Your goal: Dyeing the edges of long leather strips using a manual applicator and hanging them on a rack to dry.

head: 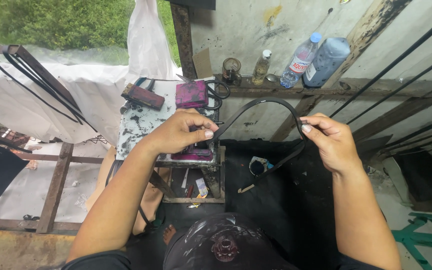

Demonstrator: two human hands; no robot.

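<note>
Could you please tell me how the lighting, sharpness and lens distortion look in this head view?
Head view: soft daylight, brightest on the white sheet at upper left; the floor below is dark. Left hand, right hand and black strap are sharp. Wide-angle lens bends the edges, so the forearms splay outward.

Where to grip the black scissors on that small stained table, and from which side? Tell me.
Grip the black scissors by the loop handles, coming in from the right. The handles overhang the table edge there, while the blades point left, partly under the magenta block.
</note>
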